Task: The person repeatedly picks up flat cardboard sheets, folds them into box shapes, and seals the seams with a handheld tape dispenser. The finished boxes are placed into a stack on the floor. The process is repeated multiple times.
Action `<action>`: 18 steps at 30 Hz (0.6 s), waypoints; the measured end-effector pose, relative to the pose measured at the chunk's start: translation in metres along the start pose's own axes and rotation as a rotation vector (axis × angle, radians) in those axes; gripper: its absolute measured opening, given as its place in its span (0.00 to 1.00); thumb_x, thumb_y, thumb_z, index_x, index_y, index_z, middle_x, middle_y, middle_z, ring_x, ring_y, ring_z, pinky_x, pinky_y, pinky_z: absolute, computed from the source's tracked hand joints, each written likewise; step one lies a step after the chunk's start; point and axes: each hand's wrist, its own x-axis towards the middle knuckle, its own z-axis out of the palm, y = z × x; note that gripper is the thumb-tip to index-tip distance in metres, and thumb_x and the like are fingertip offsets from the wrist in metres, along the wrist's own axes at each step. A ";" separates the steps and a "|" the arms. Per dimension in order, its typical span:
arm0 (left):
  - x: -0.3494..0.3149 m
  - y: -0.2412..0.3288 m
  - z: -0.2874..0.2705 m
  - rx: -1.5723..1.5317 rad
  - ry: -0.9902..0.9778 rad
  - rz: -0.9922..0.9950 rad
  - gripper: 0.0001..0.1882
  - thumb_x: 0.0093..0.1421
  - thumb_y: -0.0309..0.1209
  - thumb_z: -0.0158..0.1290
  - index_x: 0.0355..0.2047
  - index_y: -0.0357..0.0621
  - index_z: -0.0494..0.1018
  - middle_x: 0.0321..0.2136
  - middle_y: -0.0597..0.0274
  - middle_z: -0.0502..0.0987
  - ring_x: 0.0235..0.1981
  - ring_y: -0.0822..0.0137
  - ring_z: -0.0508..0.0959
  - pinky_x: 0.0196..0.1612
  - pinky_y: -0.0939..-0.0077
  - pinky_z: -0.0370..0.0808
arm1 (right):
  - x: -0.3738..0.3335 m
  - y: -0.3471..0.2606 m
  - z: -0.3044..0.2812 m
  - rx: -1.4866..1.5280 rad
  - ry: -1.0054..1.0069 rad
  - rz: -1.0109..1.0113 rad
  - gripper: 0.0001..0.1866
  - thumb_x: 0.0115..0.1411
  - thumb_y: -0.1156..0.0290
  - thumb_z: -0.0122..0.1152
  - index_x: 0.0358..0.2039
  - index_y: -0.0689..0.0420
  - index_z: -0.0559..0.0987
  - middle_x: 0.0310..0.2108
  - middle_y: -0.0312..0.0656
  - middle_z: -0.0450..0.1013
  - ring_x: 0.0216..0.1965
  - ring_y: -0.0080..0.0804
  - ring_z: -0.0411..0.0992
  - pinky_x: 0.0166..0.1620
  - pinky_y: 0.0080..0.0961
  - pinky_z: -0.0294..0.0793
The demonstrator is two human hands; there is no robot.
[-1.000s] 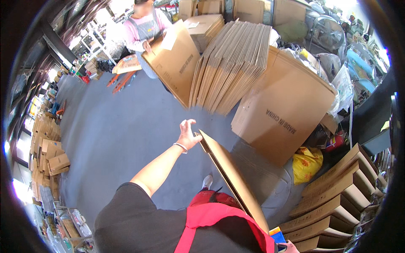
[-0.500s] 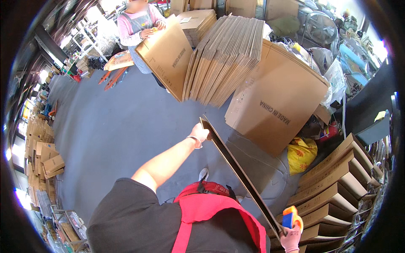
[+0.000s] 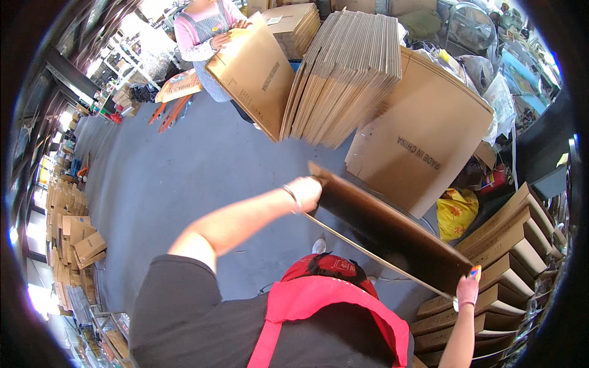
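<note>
A brown cardboard box spans between my hands, spread apart so its dark inside shows. My left hand is closed on the box's far left end. At the near right end, my right hand grips the box's edge. A small orange and blue part of a tape dispenser shows by the right fingers; the hand and box hide most of it.
Flattened cartons stand in a thick row ahead, with a large flat carton leaning beside them. A co-worker handles another carton. Partly opened boxes line my right, near a yellow bag.
The box has swung right and opened from a narrow gap to a wide one. My right hand has moved right and up, and the dispenser is now mostly hidden.
</note>
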 end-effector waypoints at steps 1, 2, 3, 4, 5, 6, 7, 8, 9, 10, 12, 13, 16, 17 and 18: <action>0.003 0.005 0.028 0.081 -0.143 -0.177 0.19 0.59 0.28 0.54 0.47 0.29 0.82 0.47 0.35 0.83 0.47 0.38 0.85 0.54 0.52 0.81 | 0.012 -0.049 -0.059 0.126 0.071 0.139 0.13 0.68 0.70 0.52 0.41 0.59 0.85 0.42 0.54 0.81 0.50 0.49 0.79 0.55 0.44 0.77; -0.004 -0.006 0.047 0.079 -0.153 -0.199 0.29 0.61 0.41 0.52 0.53 0.26 0.76 0.49 0.32 0.82 0.50 0.35 0.82 0.57 0.50 0.78 | 0.018 -0.094 -0.119 0.268 0.162 0.280 0.14 0.69 0.68 0.52 0.42 0.59 0.85 0.43 0.52 0.81 0.52 0.47 0.79 0.56 0.44 0.76; -0.007 -0.014 0.064 0.080 -0.158 -0.200 0.41 0.64 0.54 0.50 0.59 0.23 0.71 0.50 0.29 0.80 0.53 0.31 0.79 0.60 0.48 0.76 | 0.029 -0.114 -0.135 0.245 0.099 0.354 0.16 0.69 0.67 0.51 0.44 0.59 0.86 0.44 0.50 0.82 0.52 0.45 0.79 0.55 0.43 0.76; -0.007 -0.022 0.084 0.078 -0.163 -0.198 0.53 0.66 0.68 0.48 0.65 0.20 0.65 0.52 0.27 0.79 0.55 0.27 0.77 0.63 0.46 0.73 | 0.043 -0.129 -0.136 0.036 0.067 0.353 0.16 0.69 0.67 0.51 0.45 0.58 0.86 0.45 0.47 0.82 0.52 0.44 0.79 0.53 0.41 0.76; -0.013 -0.021 0.066 -0.022 -0.364 -0.159 0.61 0.62 0.78 0.41 0.60 0.17 0.70 0.52 0.24 0.78 0.57 0.26 0.76 0.65 0.42 0.70 | 0.053 -0.141 -0.125 -0.176 0.018 0.352 0.16 0.69 0.67 0.52 0.47 0.57 0.87 0.47 0.45 0.82 0.51 0.42 0.79 0.50 0.39 0.77; -0.023 -0.025 0.039 -0.363 -0.694 -0.085 0.66 0.58 0.82 0.39 0.57 0.16 0.72 0.53 0.20 0.76 0.60 0.24 0.72 0.70 0.40 0.61 | 0.067 -0.138 -0.109 -0.209 0.008 0.436 0.16 0.70 0.66 0.53 0.48 0.55 0.87 0.50 0.42 0.81 0.53 0.39 0.78 0.49 0.36 0.76; -0.022 -0.033 0.064 -0.373 -0.692 0.026 0.69 0.57 0.83 0.40 0.62 0.16 0.67 0.57 0.14 0.71 0.70 0.22 0.58 0.75 0.34 0.48 | 0.086 -0.110 -0.067 -0.283 -0.090 0.400 0.24 0.71 0.52 0.53 0.51 0.58 0.86 0.54 0.46 0.80 0.55 0.42 0.77 0.51 0.39 0.75; -0.046 -0.041 0.076 -0.275 -0.670 0.078 0.70 0.56 0.84 0.41 0.69 0.19 0.59 0.61 0.12 0.65 0.76 0.24 0.39 0.76 0.31 0.38 | 0.078 -0.136 -0.124 -0.201 -0.117 0.228 0.32 0.70 0.44 0.52 0.52 0.60 0.85 0.56 0.49 0.79 0.57 0.44 0.76 0.54 0.40 0.74; -0.063 -0.044 0.082 -0.187 -0.630 0.019 0.68 0.56 0.83 0.42 0.72 0.26 0.56 0.62 0.13 0.65 0.76 0.25 0.38 0.75 0.30 0.39 | 0.057 -0.155 -0.190 -0.130 -0.151 0.073 0.39 0.69 0.36 0.50 0.54 0.63 0.84 0.58 0.51 0.78 0.58 0.47 0.76 0.56 0.42 0.74; -0.063 -0.044 0.085 -0.077 -0.591 0.017 0.67 0.56 0.82 0.42 0.75 0.34 0.54 0.62 0.14 0.64 0.76 0.27 0.36 0.75 0.30 0.41 | 0.059 -0.129 -0.141 -0.088 -0.002 0.116 0.51 0.63 0.24 0.46 0.57 0.63 0.82 0.58 0.54 0.78 0.60 0.56 0.74 0.62 0.45 0.71; -0.063 -0.047 0.071 -0.014 -0.649 0.005 0.63 0.56 0.82 0.44 0.76 0.44 0.56 0.55 0.24 0.75 0.68 0.32 0.62 0.68 0.38 0.62 | 0.058 -0.091 -0.174 0.620 -0.283 -0.050 0.30 0.69 0.48 0.56 0.58 0.60 0.82 0.54 0.49 0.81 0.58 0.43 0.76 0.64 0.34 0.71; -0.045 -0.050 0.049 -0.017 -0.728 0.036 0.61 0.56 0.81 0.45 0.76 0.48 0.57 0.49 0.30 0.81 0.60 0.36 0.76 0.62 0.44 0.74 | 0.057 -0.056 -0.169 1.144 -0.408 -0.131 0.23 0.70 0.58 0.59 0.58 0.60 0.82 0.53 0.47 0.81 0.56 0.36 0.77 0.64 0.29 0.71; -0.032 -0.058 0.022 -0.149 -0.346 0.139 0.54 0.48 0.82 0.53 0.53 0.43 0.82 0.32 0.41 0.84 0.38 0.44 0.86 0.43 0.52 0.82 | 0.056 -0.037 -0.125 1.179 -0.336 -0.209 0.19 0.65 0.71 0.64 0.56 0.59 0.82 0.48 0.38 0.82 0.46 0.24 0.77 0.54 0.26 0.75; -0.022 -0.054 0.007 -0.093 -0.557 0.091 0.58 0.49 0.81 0.54 0.62 0.41 0.76 0.33 0.38 0.84 0.38 0.44 0.85 0.43 0.53 0.82 | 0.074 -0.033 -0.092 0.982 -0.469 -0.186 0.16 0.68 0.67 0.65 0.54 0.58 0.82 0.42 0.30 0.79 0.44 0.20 0.72 0.52 0.24 0.73; -0.019 -0.063 0.020 -0.087 -0.528 0.069 0.59 0.49 0.81 0.55 0.66 0.43 0.73 0.35 0.38 0.84 0.40 0.44 0.86 0.46 0.53 0.82 | 0.088 -0.038 -0.077 0.934 -0.633 -0.103 0.15 0.70 0.63 0.65 0.51 0.59 0.82 0.40 0.31 0.80 0.41 0.21 0.72 0.48 0.27 0.74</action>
